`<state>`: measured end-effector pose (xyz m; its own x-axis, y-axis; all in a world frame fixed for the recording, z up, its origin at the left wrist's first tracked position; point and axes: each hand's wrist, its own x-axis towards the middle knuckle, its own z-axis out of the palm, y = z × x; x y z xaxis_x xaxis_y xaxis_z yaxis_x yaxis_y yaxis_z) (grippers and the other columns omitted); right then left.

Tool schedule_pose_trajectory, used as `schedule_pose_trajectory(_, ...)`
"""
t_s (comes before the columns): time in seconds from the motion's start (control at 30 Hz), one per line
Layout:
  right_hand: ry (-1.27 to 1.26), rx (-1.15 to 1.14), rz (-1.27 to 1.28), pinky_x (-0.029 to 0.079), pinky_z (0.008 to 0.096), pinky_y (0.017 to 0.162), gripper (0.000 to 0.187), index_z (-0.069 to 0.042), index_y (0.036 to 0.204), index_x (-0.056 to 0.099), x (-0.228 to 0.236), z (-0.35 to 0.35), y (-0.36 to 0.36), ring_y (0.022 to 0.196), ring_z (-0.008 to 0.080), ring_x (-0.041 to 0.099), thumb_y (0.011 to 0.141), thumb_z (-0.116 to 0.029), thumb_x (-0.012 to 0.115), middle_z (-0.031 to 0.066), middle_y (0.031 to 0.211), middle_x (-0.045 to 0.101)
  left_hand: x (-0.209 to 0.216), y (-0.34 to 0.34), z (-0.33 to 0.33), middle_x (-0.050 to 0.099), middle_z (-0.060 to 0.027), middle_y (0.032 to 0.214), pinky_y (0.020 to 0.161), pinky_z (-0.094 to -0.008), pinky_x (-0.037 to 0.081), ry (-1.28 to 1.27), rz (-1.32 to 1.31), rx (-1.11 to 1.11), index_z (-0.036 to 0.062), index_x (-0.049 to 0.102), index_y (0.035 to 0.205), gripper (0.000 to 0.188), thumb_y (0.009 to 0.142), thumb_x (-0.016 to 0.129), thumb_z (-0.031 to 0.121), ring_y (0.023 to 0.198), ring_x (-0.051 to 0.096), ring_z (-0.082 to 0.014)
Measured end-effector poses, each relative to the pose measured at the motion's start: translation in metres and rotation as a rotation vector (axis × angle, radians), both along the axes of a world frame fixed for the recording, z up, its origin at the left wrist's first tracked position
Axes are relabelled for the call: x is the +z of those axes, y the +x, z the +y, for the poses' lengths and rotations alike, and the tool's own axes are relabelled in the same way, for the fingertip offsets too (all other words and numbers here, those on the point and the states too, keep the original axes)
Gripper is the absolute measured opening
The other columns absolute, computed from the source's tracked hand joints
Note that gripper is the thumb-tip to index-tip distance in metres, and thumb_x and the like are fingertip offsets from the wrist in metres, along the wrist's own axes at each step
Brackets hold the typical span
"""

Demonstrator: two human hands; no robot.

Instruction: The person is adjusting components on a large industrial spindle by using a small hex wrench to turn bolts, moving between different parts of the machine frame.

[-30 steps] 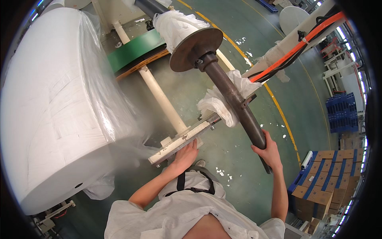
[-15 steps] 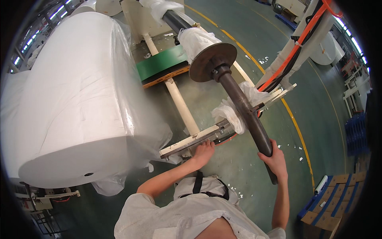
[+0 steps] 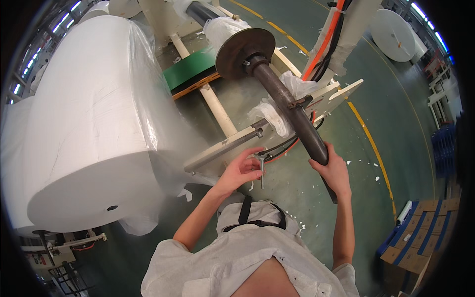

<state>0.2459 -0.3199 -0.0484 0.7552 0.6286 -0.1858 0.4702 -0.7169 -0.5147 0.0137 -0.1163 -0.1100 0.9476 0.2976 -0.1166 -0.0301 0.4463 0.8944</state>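
Observation:
My right hand (image 3: 334, 171) is wrapped round the near end of a long dark steel shaft (image 3: 289, 106). The shaft runs away from me through a round metal flange (image 3: 246, 52) and rests across a cream machine frame (image 3: 222, 148). Left of the shaft's end, my left hand (image 3: 240, 173) has its fingers curled and its thumb against a thin metal T-shaped rod (image 3: 262, 173). How firmly it grips the rod is hard to see. White plastic wrap (image 3: 274, 116) is bunched under the shaft beside the frame.
A huge wrapped white paper roll (image 3: 89, 123) stands close on the left. Orange and black cables (image 3: 324, 47) run down a post at the far right. Cartons on a blue pallet (image 3: 415, 232) stand at the lower right. Paper scraps litter the green floor (image 3: 381, 119).
My left hand has come off the frame's edge and is now at the T-shaped rod. My right hand stays on the shaft. The view has shifted slightly.

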Motion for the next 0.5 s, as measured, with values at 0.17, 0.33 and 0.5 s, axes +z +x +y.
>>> schedule_pose_trajectory(0.17, 0.019, 0.028, -0.026, 0.054, 0.0466, 0.086, 0.071, -0.008, 0.138, 0.052, -0.003, -0.003, 0.001, 0.100, 0.0418, 0.069, 0.080, -0.039, 0.079, 0.0235, 0.110, 0.071, 0.033, -0.005, 0.008, 0.066, -0.0065, 0.107, 0.086, -0.0315, 0.054, 0.068, -0.053, 0.095, 0.0019, 0.056, 0.136, 0.044, 0.094, 0.069, 0.005, 0.101, 0.064, -0.0155)
schedule_pose_trajectory(0.33, 0.014, 0.031, -0.039, 0.054, 0.0473, 0.085, 0.071, -0.009, 0.138, 0.051, -0.001, -0.001, 0.001, 0.099, 0.0418, 0.070, 0.081, -0.041, 0.078, 0.0230, 0.110, 0.071, 0.038, -0.007, 0.023, 0.066, -0.0061, 0.109, 0.081, -0.0325, 0.056, 0.118, -0.078, 0.177, 0.0013, 0.060, 0.119, 0.027, 0.095, 0.070, 0.009, 0.098, 0.065, -0.0164)
schedule_pose_trajectory(0.5, 0.002, 0.030, -0.008, 0.055, 0.0474, 0.084, 0.071, -0.009, 0.138, 0.051, -0.002, -0.002, 0.001, 0.097, 0.0423, 0.070, 0.081, -0.044, 0.078, 0.0234, 0.106, 0.072, 0.030, -0.012, 0.023, 0.067, -0.0052, 0.109, 0.075, -0.0308, 0.057, 0.708, 0.146, 0.151, 0.0064, 0.063, 0.115, 0.022, 0.095, 0.071, 0.013, 0.092, 0.067, -0.0143)
